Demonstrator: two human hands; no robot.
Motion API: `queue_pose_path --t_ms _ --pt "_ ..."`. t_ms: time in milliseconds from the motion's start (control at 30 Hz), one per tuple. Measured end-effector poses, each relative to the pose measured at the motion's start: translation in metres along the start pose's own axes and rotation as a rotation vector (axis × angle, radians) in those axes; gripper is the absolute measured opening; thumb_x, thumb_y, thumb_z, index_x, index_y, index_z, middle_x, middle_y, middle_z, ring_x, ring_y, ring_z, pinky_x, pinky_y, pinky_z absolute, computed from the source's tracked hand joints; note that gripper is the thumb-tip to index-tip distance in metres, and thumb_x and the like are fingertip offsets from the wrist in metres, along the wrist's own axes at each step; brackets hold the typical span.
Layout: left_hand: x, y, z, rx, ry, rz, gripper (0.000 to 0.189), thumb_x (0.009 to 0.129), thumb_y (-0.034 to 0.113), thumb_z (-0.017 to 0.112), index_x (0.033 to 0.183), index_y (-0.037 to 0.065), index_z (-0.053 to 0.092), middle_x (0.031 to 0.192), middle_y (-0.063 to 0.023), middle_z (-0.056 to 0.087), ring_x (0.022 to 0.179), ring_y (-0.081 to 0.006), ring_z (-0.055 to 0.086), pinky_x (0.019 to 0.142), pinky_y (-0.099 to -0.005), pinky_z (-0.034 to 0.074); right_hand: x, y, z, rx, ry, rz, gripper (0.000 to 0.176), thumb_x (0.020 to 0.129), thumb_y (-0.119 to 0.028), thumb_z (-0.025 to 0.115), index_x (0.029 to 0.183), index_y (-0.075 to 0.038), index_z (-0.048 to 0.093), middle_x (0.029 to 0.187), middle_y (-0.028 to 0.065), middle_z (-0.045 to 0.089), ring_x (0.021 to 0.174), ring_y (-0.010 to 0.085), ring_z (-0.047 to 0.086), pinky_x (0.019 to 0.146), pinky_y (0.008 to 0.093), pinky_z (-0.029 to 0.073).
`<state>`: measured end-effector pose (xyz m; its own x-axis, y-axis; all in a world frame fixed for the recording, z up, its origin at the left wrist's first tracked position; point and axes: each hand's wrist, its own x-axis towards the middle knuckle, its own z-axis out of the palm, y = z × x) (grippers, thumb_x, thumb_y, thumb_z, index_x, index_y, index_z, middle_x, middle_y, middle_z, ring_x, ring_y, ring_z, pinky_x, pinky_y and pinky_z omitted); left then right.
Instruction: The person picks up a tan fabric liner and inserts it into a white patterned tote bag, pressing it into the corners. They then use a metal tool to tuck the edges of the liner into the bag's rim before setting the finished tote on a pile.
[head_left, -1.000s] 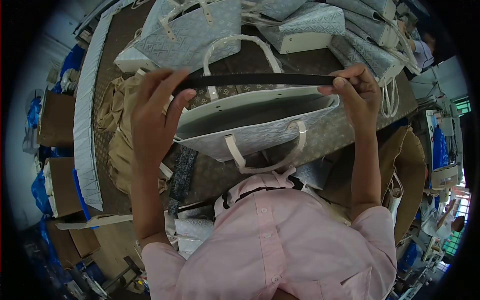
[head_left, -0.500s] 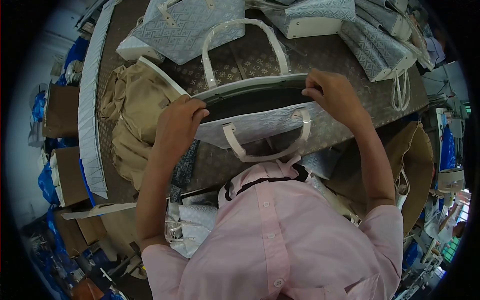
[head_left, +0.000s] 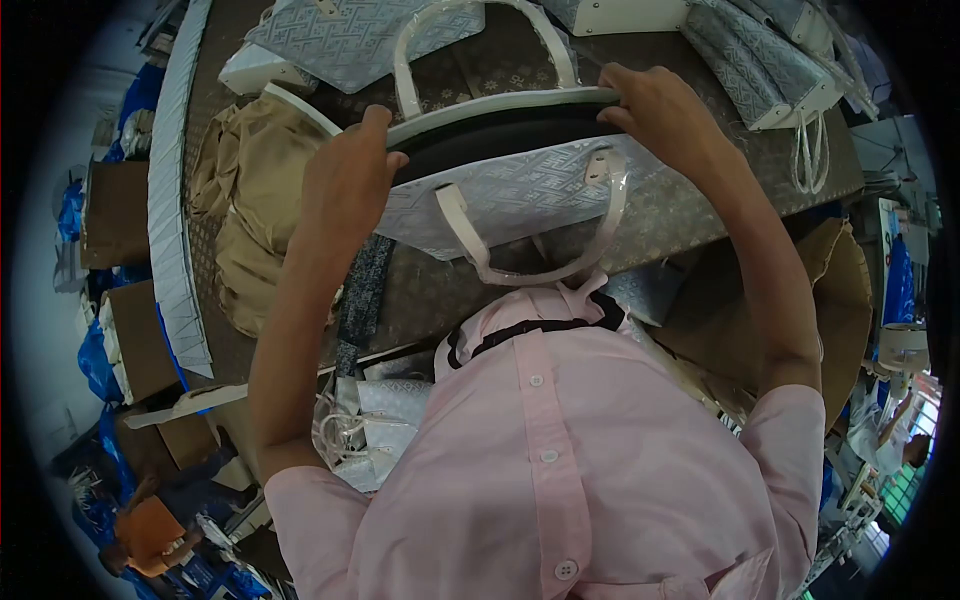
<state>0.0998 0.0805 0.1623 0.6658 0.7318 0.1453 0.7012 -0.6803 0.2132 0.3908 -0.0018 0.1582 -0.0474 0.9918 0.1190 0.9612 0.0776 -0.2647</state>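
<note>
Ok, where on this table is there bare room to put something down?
Bare brown patterned table shows right of the grey patterned tote bag that the left hand and right hand grip, and a narrow strip along the near edge. The far side is crowded with more grey bags; the tan cloth heap fills the left.

Both your bare arms reach forward, elbows slightly bent. Your left hand [head_left: 345, 185] is knuckles-up, fingers hooked down in a tight grip, thumb raised. Your right hand [head_left: 665, 115] is farther forward, wrist bent, fingers curled closed. Hands well apart.
</note>
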Motion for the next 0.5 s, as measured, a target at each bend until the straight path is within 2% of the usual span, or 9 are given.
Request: queue_pose_path --t_ms 133,267,500 --pt "0.006 -0.006 0.003 0.041 -0.008 0.033 0.022 0.078 0.012 0.065 0.086 0.002 0.047 0.073 -0.0185 0.060 0.072 -0.0380 0.059 0.060 -0.0471 0.045 0.003 0.000 0.001 -0.003 0.013 0.010 0.025 0.075 -0.016 0.069 0.086 0.000 0.053 0.079 0.0193 0.061 0.080 0.0378 0.060 0.069 0.0452 0.048" --pt "0.008 -0.004 0.003 0.096 0.009 0.047 0.022 0.077 0.013 0.066 0.085 0.002 0.048 0.072 -0.0181 0.060 0.072 -0.0376 0.060 0.060 -0.0474 0.045 0.007 -0.001 0.002 -0.069 0.044 0.006 0.023 0.075 -0.016 0.069 0.085 0.000 0.054 0.080 0.0189 0.061 0.080 0.0372 0.061 0.069 0.0450 0.048" --pt "0.013 -0.004 0.005 0.123 0.009 -0.030 0.021 0.076 0.014 0.067 0.083 0.001 0.052 0.074 -0.0190 0.062 0.072 -0.0375 0.062 0.061 -0.0455 0.048 0.011 -0.005 0.004 -0.145 0.106 -0.004 0.022 0.074 -0.015 0.070 0.084 -0.001 0.056 0.078 0.0182 0.062 0.079 0.0356 0.062 0.068 0.0426 0.050"
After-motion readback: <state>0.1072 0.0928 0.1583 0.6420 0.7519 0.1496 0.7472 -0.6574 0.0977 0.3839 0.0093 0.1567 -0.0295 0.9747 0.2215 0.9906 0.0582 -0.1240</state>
